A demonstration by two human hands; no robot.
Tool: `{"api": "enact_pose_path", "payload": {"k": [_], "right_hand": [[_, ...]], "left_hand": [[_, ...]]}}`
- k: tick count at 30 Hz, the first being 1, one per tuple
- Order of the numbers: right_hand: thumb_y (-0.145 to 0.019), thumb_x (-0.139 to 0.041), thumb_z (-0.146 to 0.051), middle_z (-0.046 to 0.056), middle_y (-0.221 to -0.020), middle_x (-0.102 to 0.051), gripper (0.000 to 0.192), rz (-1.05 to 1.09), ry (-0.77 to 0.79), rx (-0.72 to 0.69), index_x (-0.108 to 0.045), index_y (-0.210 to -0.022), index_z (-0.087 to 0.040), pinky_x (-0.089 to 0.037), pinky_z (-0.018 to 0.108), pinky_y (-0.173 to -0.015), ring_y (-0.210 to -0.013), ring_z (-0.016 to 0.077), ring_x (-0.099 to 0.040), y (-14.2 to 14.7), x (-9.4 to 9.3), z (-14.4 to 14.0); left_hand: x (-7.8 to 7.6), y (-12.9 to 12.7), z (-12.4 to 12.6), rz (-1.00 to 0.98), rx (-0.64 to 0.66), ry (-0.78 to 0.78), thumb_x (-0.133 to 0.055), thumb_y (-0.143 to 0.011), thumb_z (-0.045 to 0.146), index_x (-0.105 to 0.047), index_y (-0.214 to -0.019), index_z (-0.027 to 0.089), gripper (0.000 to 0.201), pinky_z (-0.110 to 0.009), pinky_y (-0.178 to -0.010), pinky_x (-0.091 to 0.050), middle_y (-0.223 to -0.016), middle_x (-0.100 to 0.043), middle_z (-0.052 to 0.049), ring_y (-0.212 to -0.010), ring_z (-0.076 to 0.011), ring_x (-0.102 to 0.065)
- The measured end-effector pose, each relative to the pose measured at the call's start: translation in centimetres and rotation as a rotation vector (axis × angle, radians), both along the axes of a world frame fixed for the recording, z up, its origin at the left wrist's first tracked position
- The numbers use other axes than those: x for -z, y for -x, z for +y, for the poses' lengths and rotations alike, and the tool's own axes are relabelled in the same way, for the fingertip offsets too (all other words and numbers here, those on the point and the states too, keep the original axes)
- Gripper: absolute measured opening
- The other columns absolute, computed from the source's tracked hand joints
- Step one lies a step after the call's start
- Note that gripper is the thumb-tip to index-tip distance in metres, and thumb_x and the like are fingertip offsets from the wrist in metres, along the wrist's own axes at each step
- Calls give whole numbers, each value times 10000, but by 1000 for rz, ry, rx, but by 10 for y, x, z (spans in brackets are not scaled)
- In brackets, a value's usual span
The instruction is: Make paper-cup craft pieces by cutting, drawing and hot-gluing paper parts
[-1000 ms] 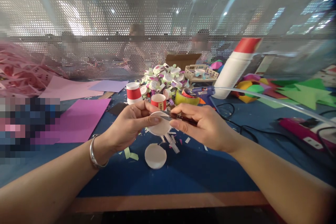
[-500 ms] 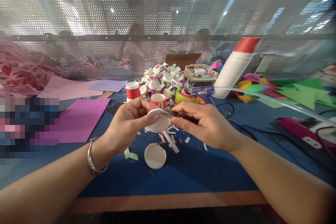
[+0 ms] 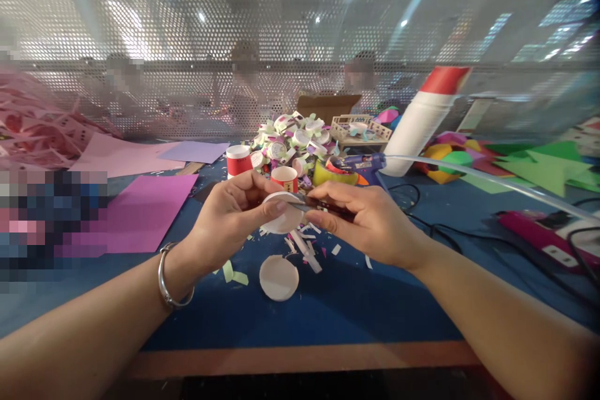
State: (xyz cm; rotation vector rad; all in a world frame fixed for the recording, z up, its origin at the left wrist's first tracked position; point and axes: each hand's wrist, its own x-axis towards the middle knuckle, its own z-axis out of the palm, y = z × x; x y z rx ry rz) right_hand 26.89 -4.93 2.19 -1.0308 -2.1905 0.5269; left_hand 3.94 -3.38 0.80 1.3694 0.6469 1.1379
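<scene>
My left hand (image 3: 229, 219) pinches a round white paper disc (image 3: 282, 220) with a raised rim, thumb on its face. Closed around a dark-handled tool with a thin metal blade (image 3: 304, 203), my right hand (image 3: 375, 225) brings the blade to the disc's upper right edge. Fingers hide most of the tool, so I cannot tell its exact kind. Below the hands, a second white disc (image 3: 279, 279) lies on the blue tabletop (image 3: 356, 319). Just behind them stand a red-and-white paper cup (image 3: 239, 161) and a cut red cup piece (image 3: 284, 178).
A heap of paper-trimmed discs (image 3: 295, 140) stands behind. To its right are a blue glue gun (image 3: 363, 164) and a tilted stack of paper cups (image 3: 419, 125). A power strip (image 3: 539, 240) with cables lies right; purple paper (image 3: 140, 212) lies left. Paper scraps (image 3: 234, 274) litter the table.
Almost nothing differs. Both hands keep their grip on the disc and the tool, with the disc tilted very slightly; the whole view has shifted a little.
</scene>
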Motion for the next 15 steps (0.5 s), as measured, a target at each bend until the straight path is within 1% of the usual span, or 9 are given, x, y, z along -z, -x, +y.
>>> {"api": "enact_pose_path", "payload": {"k": [4,8,15], "right_hand": [[-951,-615,-454,15,-796,-640,291,-10,-9,10,-669,-1051,-187,-410,238,-557,-638,117,-529,1,0,-1],[-950,-613,-463,11,-790,-639,305,-7,9,3,-665,-1072,-188,-413,242,-559,-638,116,-533,2,-1,-2],[-957,-608,-452,10,-799,-626,285,22,9,-6,-662,-1050,-188,-415,245,-577,-649,113,-521,1,-1,-2]], "left_hand": [[-1,0,1,-34,25,107,-819,-796,208,-684,-878,144,171,-213,-712,-540,-857,-746,-34,-753,-119,-685],[-3,-1,0,-74,66,177,-821,-779,170,-685,-840,138,153,-201,-667,-530,-812,-727,-15,-701,-102,-667],[-3,-4,-4,-108,53,161,-806,-794,171,-664,-846,155,153,-228,-688,-534,-838,-741,-19,-729,-123,-680]]}}
